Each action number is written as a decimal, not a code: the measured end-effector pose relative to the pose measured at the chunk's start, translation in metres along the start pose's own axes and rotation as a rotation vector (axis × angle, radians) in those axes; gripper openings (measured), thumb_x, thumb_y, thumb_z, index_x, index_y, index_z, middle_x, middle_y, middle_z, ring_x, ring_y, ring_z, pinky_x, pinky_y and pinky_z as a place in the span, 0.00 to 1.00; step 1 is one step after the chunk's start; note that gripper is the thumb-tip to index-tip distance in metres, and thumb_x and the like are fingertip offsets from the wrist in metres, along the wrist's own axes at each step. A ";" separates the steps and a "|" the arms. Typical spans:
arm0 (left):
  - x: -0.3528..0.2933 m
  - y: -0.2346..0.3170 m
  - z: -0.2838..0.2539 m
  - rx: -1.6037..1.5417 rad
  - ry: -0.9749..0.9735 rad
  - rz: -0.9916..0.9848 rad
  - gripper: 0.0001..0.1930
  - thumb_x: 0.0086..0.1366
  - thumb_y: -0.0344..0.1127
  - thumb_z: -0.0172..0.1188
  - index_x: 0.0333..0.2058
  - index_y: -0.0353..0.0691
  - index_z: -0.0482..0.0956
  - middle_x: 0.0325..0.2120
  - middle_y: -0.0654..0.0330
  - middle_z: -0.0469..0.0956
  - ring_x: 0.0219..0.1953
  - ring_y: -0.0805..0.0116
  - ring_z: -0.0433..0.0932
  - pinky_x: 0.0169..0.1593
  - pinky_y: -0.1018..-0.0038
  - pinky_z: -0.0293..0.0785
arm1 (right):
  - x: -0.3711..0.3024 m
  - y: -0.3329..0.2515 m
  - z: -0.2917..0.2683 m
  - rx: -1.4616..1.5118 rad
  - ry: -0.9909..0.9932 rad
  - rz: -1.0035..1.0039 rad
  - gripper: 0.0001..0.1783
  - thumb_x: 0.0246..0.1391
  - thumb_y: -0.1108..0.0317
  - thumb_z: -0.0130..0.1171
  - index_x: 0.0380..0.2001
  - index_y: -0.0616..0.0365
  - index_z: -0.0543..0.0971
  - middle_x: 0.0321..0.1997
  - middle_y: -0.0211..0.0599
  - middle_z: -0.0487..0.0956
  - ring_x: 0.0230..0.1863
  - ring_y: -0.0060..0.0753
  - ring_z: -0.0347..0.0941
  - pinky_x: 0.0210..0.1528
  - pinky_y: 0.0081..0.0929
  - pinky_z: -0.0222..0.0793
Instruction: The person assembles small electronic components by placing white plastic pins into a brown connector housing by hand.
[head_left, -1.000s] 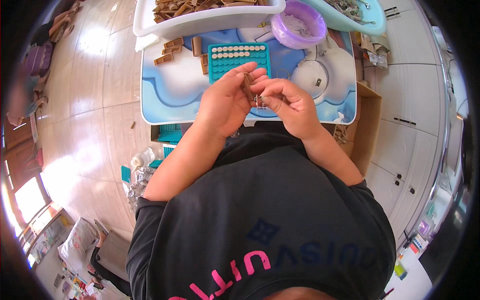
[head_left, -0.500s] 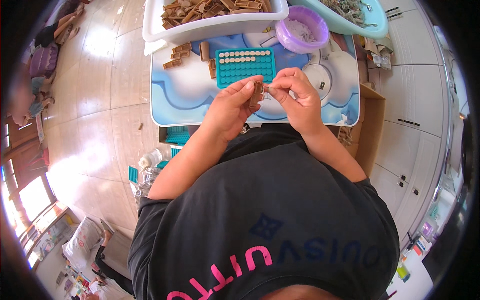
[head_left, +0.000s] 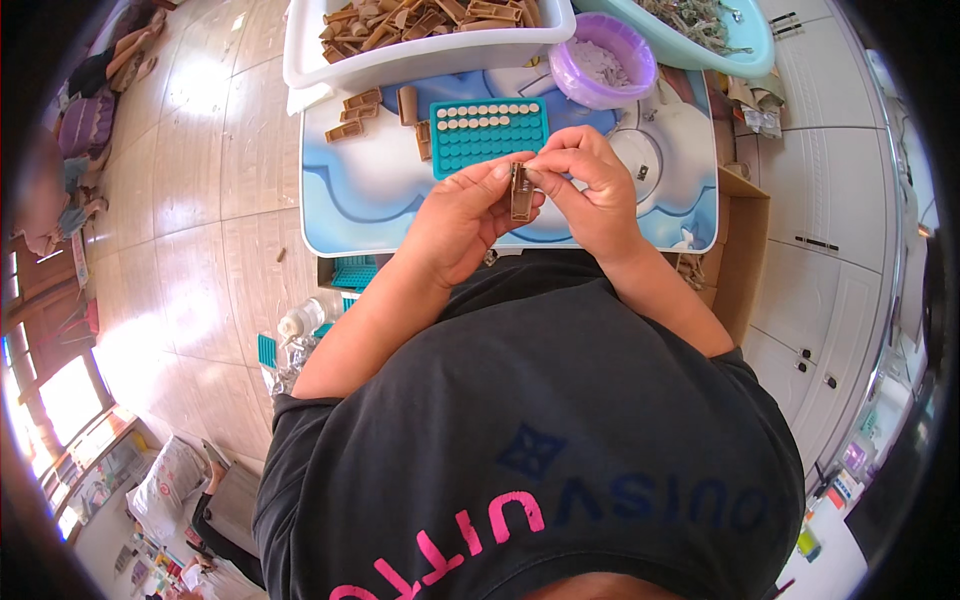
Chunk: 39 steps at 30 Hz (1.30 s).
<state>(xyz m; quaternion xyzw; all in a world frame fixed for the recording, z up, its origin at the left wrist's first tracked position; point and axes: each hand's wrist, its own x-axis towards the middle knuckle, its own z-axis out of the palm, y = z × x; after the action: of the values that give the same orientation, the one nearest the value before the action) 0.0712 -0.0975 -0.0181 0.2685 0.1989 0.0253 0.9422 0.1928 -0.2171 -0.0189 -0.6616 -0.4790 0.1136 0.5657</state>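
My left hand (head_left: 465,208) is closed round a small brown plastic casing (head_left: 521,200), its hollow side turned up toward me. At the casing's upper end my right hand (head_left: 588,185) pinches, thumb and forefinger pressed together; whatever lies between those fingertips is too small to make out. Just beyond my hands lies a teal tray (head_left: 478,150) with rows of round cells. Small white discs (head_left: 475,122) fill its far rows. Several more brown casings (head_left: 362,104) rest to the left of the tray, and one touches its left side.
At the table's far edge stand a white tub (head_left: 430,50) of brown casings, a purple bowl (head_left: 605,98) with white bits and a light-blue basin (head_left: 725,62) of tangled parts. A small dark metal piece (head_left: 642,172) lies right of my hands. A cardboard box (head_left: 745,240) stands beside the table.
The brown casing has turned so that its hollow side faces up. My right hand has moved left, its fingertips now against the casing's upper end.
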 end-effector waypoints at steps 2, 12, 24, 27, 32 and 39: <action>-0.002 0.002 0.002 -0.003 0.001 0.007 0.17 0.68 0.36 0.47 0.51 0.31 0.69 0.38 0.58 0.77 0.39 0.69 0.77 0.45 0.73 0.75 | 0.000 -0.001 -0.001 0.001 -0.004 0.016 0.06 0.47 0.79 0.61 0.31 0.61 0.78 0.35 0.34 0.71 0.32 0.23 0.69 0.34 0.17 0.66; 0.002 -0.001 -0.006 0.040 0.012 0.051 0.15 0.67 0.34 0.49 0.48 0.31 0.71 0.37 0.57 0.77 0.39 0.69 0.77 0.45 0.74 0.74 | 0.001 -0.001 0.005 0.153 -0.028 0.125 0.07 0.49 0.80 0.59 0.34 0.64 0.75 0.33 0.33 0.71 0.32 0.22 0.70 0.34 0.18 0.68; 0.004 -0.008 -0.001 0.378 0.285 0.550 0.12 0.64 0.26 0.51 0.46 0.32 0.68 0.42 0.51 0.76 0.44 0.64 0.76 0.48 0.71 0.73 | -0.012 0.004 0.032 0.210 0.024 0.267 0.36 0.41 0.69 0.69 0.51 0.61 0.61 0.36 0.38 0.75 0.37 0.27 0.72 0.41 0.25 0.69; -0.001 -0.007 -0.001 0.490 0.234 0.565 0.12 0.64 0.27 0.52 0.46 0.32 0.68 0.41 0.51 0.77 0.44 0.64 0.76 0.48 0.71 0.73 | -0.012 -0.003 0.035 0.237 -0.060 0.420 0.33 0.43 0.71 0.67 0.50 0.60 0.62 0.32 0.37 0.76 0.33 0.26 0.73 0.37 0.24 0.69; 0.000 -0.002 -0.002 0.371 0.308 0.519 0.13 0.64 0.29 0.52 0.47 0.31 0.69 0.41 0.50 0.77 0.42 0.64 0.77 0.46 0.71 0.75 | -0.016 -0.007 0.025 0.190 -0.038 0.385 0.25 0.47 0.74 0.63 0.48 0.59 0.65 0.24 0.34 0.76 0.27 0.24 0.73 0.30 0.22 0.67; 0.000 0.000 -0.010 0.203 0.320 0.347 0.14 0.66 0.31 0.49 0.48 0.32 0.69 0.41 0.50 0.76 0.39 0.65 0.78 0.43 0.71 0.77 | -0.012 -0.013 0.021 -0.058 -0.106 0.133 0.15 0.46 0.76 0.60 0.39 0.54 0.74 0.22 0.35 0.76 0.24 0.33 0.73 0.25 0.27 0.65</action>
<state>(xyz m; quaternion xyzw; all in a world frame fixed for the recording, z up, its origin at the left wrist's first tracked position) 0.0672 -0.0922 -0.0254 0.3843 0.2980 0.2089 0.8485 0.1657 -0.2144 -0.0194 -0.7012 -0.4664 0.1719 0.5111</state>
